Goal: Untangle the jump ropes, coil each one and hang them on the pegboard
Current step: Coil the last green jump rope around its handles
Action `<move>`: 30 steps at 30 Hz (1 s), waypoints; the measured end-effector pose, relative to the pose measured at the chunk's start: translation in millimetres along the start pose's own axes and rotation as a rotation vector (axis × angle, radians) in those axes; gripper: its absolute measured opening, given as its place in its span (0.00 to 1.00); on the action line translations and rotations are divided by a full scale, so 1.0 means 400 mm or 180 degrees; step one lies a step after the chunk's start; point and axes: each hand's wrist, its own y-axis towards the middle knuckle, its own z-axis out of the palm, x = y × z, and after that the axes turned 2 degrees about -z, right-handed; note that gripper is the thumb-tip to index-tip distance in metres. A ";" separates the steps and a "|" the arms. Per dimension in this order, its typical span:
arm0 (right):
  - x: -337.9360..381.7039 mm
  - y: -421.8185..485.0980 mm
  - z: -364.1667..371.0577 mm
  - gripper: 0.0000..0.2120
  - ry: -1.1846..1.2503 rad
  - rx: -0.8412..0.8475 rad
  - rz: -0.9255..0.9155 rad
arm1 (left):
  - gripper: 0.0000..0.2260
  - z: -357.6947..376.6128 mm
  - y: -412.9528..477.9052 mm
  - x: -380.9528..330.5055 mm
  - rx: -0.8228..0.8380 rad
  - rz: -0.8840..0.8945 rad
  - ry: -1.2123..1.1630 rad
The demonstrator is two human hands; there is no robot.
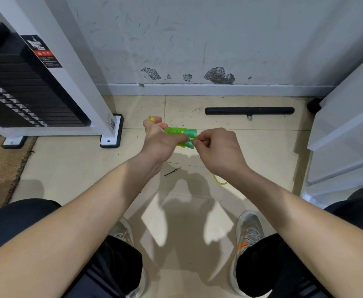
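My left hand [158, 139] grips two translucent green jump rope handles [181, 134], held side by side with their flared ends pointing right. A yellow cord loop [152, 119] sticks out above my left fingers. My right hand [216, 148] pinches the yellow cord right at the handle ends. Another piece of the yellow cord [219, 180] shows below my right wrist. Most of the rope is hidden behind my hands. No pegboard is in view.
A black bar with a small ring [249, 111] lies on the tiled floor near the scuffed wall. A weight-stack machine with a white frame [47, 82] stands at left, white equipment [348, 125] at right. My knees and shoes [249, 231] are below.
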 end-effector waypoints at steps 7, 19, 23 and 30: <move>0.019 -0.004 0.014 0.10 -0.0999 0.0247 -0.0063 | 0.35 0.021 -0.021 0.011 -0.0256 0.0432 0.0563; -0.005 0.026 -0.014 0.08 -0.0159 0.0409 -0.0322 | 0.34 -0.003 -0.012 0.005 -0.0266 0.0556 0.1005; -0.005 0.022 -0.004 0.10 0.0807 0.0447 0.0753 | 0.35 0.002 -0.022 0.002 -0.0105 0.0915 0.1566; -0.004 0.025 0.001 0.04 0.1927 0.0570 0.1946 | 0.35 0.032 -0.060 0.041 0.0020 0.1797 0.2789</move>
